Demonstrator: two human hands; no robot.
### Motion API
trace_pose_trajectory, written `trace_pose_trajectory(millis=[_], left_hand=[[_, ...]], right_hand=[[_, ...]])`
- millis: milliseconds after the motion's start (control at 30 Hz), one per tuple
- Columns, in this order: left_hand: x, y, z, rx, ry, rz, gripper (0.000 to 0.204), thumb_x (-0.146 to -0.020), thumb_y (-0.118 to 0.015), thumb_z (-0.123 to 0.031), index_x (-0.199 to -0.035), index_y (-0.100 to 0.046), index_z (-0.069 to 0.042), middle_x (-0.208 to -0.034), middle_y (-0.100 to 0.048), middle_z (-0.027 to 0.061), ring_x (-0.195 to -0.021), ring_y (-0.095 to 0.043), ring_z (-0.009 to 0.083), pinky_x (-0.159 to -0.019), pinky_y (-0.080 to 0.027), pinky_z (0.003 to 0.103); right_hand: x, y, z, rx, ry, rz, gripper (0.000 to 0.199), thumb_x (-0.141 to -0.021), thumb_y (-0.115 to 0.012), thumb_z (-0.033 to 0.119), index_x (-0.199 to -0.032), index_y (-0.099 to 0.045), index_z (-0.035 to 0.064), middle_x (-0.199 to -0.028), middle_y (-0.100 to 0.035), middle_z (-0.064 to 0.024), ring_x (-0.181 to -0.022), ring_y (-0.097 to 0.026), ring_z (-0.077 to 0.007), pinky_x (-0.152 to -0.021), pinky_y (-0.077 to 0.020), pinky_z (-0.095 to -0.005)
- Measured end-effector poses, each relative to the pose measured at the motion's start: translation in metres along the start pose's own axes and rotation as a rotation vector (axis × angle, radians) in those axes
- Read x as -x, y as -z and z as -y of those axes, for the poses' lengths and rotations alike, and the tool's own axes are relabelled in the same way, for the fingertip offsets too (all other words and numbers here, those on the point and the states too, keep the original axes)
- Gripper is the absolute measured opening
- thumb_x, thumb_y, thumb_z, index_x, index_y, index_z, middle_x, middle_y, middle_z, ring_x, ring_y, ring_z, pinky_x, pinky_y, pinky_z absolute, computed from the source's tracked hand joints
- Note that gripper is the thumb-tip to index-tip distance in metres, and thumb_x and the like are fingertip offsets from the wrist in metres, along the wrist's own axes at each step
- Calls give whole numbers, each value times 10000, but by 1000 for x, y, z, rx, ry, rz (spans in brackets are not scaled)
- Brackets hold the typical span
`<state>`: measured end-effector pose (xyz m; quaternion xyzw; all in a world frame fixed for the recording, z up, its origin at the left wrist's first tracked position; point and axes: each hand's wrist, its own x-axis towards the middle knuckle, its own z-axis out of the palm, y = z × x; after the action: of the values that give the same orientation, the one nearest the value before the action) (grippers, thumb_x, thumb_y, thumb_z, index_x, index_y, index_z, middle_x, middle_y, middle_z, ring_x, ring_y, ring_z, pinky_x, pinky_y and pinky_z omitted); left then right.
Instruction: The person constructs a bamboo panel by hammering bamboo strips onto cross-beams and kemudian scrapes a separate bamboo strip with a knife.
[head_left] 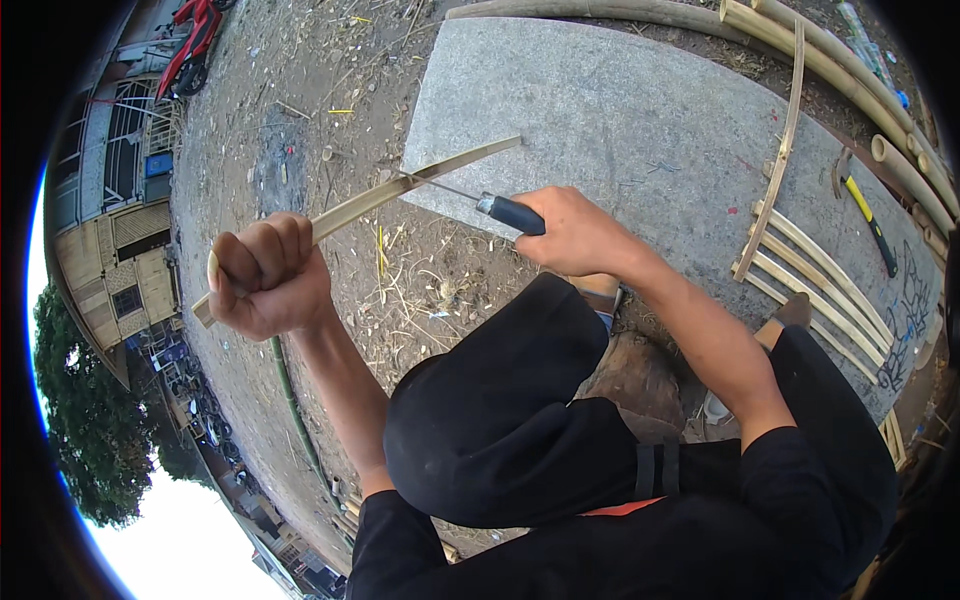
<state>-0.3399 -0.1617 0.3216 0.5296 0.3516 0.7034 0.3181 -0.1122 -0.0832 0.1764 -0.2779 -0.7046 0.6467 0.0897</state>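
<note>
My left hand [268, 275] is wrapped round a long, slightly curved bamboo strip [360, 207], gripping it close to its lower-left end. The strip slants up to the right, its far end above the corner of a grey concrete slab [560, 100]. In my right hand [580, 232] is a knife [515, 215] with a dark handle and a bright metal collar. Its thin blade, seen nearly edge-on, points up and left and meets the strip about midway. Whether the edge bites into the bamboo cannot be made out.
On the slab's right lie a bamboo piece with several slats [820, 285] and a hammer [866, 212] with a yellow-black handle. Bamboo poles [850, 65] line the slab's far edge. A green pole [292, 405] lies on the littered dirt; a red motorcycle [190, 45] stands far left.
</note>
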Motion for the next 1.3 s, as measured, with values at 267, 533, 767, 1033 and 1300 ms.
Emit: trace_pose_trajectory(millis=[267,533,767,1033,1300], left_hand=[[6,22,-4,-90,-9,-127,418,-916,-459,-376,-616,-250,-175,-444,-193,-52,-401,-107,68,-388,-108,270],[15,13,-2,-70,-11,-82,420,-909,-452,-373,-609,-239,-171,-442,-181,-48,-409,-103,70,-390,-110,274],[12,1,1,-50,-18,-62,423,-931,-434,-370,-614,-238,-169,-450,-186,-47,-420,-99,71,-391,-110,275],[5,-5,3,-41,10,-41,431,-906,-461,-374,-607,-219,-179,-452,-156,-52,-424,-95,71,-418,-93,283],[2,-7,-1,-83,-23,-60,429,-919,-462,-386,-620,-236,-176,-459,-169,-52,-419,-104,75,-404,-112,274]], right_hand=[[-12,-26,-12,26,36,-173,122,-725,-577,110,-785,-603,7,-658,-601,-216,-630,-594,-408,-623,-463,-460],[-7,-37,-9,8,65,-189,113,-728,-576,106,-795,-634,36,-698,-631,-226,-713,-630,-425,-676,-486,-495],[2,-36,21,95,107,-194,120,-742,-578,117,-817,-647,54,-735,-650,-220,-739,-635,-430,-701,-497,-502],[-8,-18,-23,87,-54,-176,124,-723,-574,116,-787,-627,24,-711,-636,-226,-726,-626,-428,-671,-480,-490],[-34,-12,-71,105,-231,-177,145,-721,-580,114,-806,-641,13,-773,-663,-243,-771,-655,-415,-693,-501,-467]])
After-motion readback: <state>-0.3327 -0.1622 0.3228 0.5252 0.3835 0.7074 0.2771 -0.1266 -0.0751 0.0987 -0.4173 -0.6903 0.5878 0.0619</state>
